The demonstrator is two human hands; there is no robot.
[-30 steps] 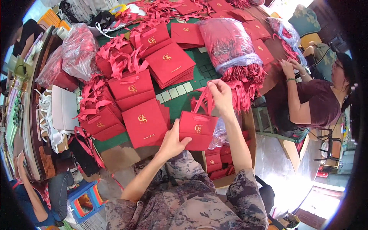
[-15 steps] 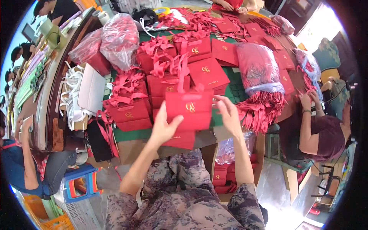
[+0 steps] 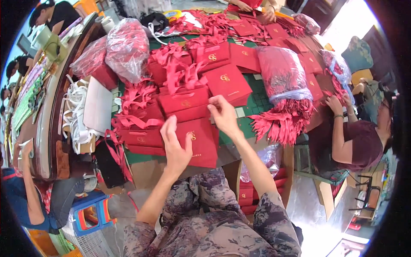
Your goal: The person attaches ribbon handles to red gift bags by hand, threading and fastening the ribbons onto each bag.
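A red paper gift bag with a ribbon handle and gold emblem lies on top of the middle stack of like bags. My right hand is at that stack's right edge, fingers bent and apart, holding nothing; whether its fingertips touch the edge I cannot tell. My left hand is open, fingers raised and spread, over the left part of a flat red bag at the table's front edge. Left of it sits another stack of red bags with loose pink-red ribbons.
A plastic-wrapped bundle of red bags lies at the right, a wrapped bag pile at the back left. White cords hang by an open box. A carton stands below the table edge. Co-workers sit at right and left; another's hands show at the far side.
The red gift bag held between my hands is now on the middle stack, let go. My right hand has moved left and away from me; my left hand has spread and shifted slightly left.
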